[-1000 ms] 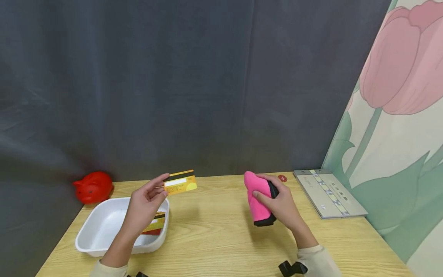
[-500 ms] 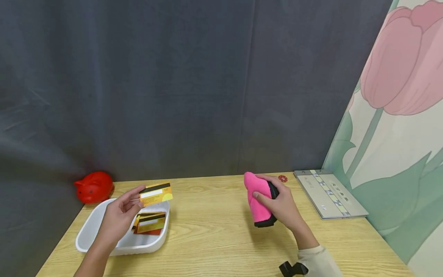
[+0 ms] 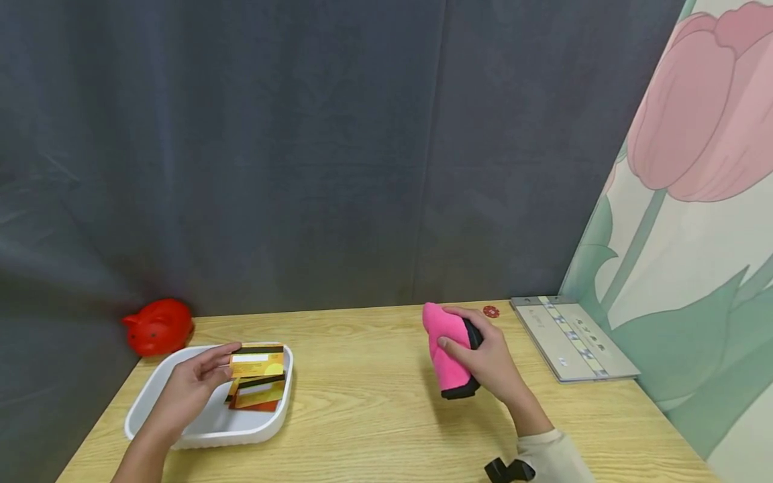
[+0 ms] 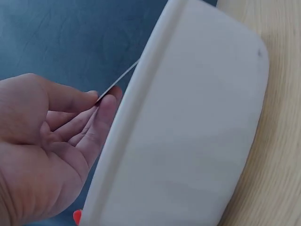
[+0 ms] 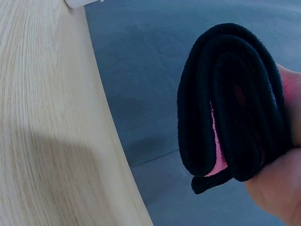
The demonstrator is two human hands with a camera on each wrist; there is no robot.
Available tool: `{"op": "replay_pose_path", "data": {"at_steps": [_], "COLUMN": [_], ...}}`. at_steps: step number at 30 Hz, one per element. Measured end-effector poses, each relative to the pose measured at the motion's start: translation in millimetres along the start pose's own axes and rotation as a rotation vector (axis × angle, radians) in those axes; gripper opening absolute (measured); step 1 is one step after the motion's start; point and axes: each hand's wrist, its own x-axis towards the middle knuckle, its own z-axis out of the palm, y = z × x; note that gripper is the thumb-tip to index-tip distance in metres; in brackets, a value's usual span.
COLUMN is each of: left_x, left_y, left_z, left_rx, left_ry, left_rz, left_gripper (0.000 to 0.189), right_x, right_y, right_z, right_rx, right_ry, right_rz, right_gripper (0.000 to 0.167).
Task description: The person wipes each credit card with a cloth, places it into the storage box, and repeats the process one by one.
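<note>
My left hand [image 3: 184,392] pinches a yellow card [image 3: 258,363] with a dark stripe between thumb and fingers, over the white plastic basin [image 3: 280,419]. In the left wrist view the card [image 4: 117,80] shows edge-on, just past the basin's rim. Below it in the basin lie several more cards [image 3: 261,394], yellow and red-orange. On the right, my right hand [image 3: 483,352] grips a folded pink cloth [image 3: 445,355] with black edging above the table. The right wrist view shows the cloth's [image 5: 230,103] layered black folds end-on.
A red piggy bank [image 3: 160,327] stands behind the basin at the table's left edge. A small red chip [image 3: 491,311] lies at the back, near a grey-beige album [image 3: 574,339] on the right. A dark curtain [image 3: 338,168] hangs behind the wooden table [image 3: 356,402].
My left hand has moved left and down with the card, from beyond the basin's right side to over the basin. The right hand and the cloth have hardly moved.
</note>
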Motion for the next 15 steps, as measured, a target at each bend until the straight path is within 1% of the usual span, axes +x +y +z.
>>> {"op": "replay_pose_path", "data": {"at_steps": [4, 6, 10, 15], "left_x": [1.9, 3.0, 5.3, 8.4], "left_y": [-6.1, -9.2, -15.2, -19.1], "left_z": [-3.2, -4.7, -6.1, -4.4], "left_rx": [-0.004, -0.011, -0.009, -0.010], "left_ry": [-0.013, -0.030, -0.069, -0.070], "left_rz": [0.035, 0.038, 0.017, -0.023], "left_gripper": [0.042, 0.041, 0.038, 0.038], "right_x": [0.3, 0.8, 1.4, 2.2], "right_y": [0.5, 1.0, 3.4, 5.1], "right_z": [2.0, 2.8, 4.0, 4.2], "right_rx": [0.001, 0.000, -0.004, -0.010], "right_ry": [-0.002, -0.003, -0.005, -0.004], "right_rz": [-0.006, -0.009, -0.018, -0.014], "right_gripper": [0.050, 0.050, 0.050, 0.051]}}
